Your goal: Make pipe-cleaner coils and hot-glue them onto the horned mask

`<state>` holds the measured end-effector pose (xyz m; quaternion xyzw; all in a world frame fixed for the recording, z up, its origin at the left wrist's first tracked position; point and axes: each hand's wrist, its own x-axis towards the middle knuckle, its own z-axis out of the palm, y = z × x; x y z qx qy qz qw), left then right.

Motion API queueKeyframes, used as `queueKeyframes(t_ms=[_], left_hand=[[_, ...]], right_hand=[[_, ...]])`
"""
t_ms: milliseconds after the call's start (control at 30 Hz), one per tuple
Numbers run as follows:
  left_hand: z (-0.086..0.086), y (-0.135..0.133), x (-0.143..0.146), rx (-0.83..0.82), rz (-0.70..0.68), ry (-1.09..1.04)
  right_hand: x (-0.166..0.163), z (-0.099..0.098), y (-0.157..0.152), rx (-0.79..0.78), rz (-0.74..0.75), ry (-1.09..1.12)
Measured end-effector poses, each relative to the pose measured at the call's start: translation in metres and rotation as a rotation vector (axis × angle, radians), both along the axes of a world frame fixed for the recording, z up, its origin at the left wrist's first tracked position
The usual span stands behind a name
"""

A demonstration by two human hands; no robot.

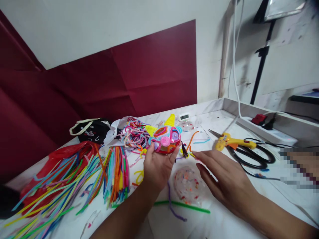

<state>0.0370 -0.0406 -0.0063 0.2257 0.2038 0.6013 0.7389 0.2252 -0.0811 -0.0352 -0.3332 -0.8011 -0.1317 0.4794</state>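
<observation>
My left hand (pixel 157 169) holds a colourful animal-face craft (pixel 164 141) made of pipe cleaners, palm up beneath it. Two yellow pointed ears rise from the craft, and pink and purple coils cover its front. Just right of it, my right hand (pixel 224 179) reaches over the table with its fingers stretched out and thumb apart. Its fingertips are beside short pipe-cleaner scraps and a dark tassel (pixel 184 151); whether they touch is unclear. Below the hands lie a clear plastic dish (pixel 188 186) with coloured bits, a green pipe cleaner (pixel 191 207) and a purple pipe cleaner (pixel 171 204).
Bundled pipe cleaners (pixel 117 176) and a red bag (pixel 57 159) with loose ones lie left. Behind them are a tangled pile (pixel 136 134) and a black pouch (pixel 92 130). Right: a yellow glue gun (pixel 236 142), black-handled scissors (pixel 267 156), a power strip (pixel 271 132).
</observation>
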Motion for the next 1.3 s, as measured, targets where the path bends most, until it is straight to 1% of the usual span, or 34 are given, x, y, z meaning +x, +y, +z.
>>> queueKeyframes(t_ms=[67,167,233,333,467,633,733,967,1033,1200,1300], left_hand=[[-0.004,0.007,-0.004,0.014,0.048,0.008],[-0.01,0.016,-0.01,0.034,0.117,0.023],[-0.015,0.021,-0.012,0.03,0.131,0.043],[-0.021,0.024,-0.016,0.001,0.116,0.087],[-0.028,0.026,-0.018,-0.05,0.095,0.115],[-0.036,0.028,-0.02,-0.038,0.063,0.123],[-0.039,0.029,-0.022,-0.025,0.055,0.14],[-0.041,0.03,-0.025,-0.013,0.045,0.156],[-0.043,0.03,-0.026,0.003,0.032,0.155],[-0.048,0.031,-0.027,0.027,-0.008,0.169],[-0.049,0.031,-0.026,0.013,-0.006,0.185]], right_hand=[[0.004,-0.002,0.0,0.008,0.028,-0.059],[0.006,-0.004,0.0,0.062,0.059,-0.129],[0.006,-0.004,0.001,0.092,0.073,-0.162],[0.006,-0.007,0.003,0.115,0.096,-0.187],[0.007,-0.016,0.003,0.14,0.119,-0.167],[0.009,-0.024,-0.001,0.131,0.154,-0.16],[0.008,-0.026,-0.004,0.107,0.17,-0.154],[0.008,-0.036,-0.008,0.033,0.262,-0.133],[0.01,-0.04,-0.008,0.009,0.266,-0.127],[0.015,-0.047,-0.006,-0.107,0.283,-0.148],[0.015,-0.047,-0.006,-0.111,0.276,-0.131]])
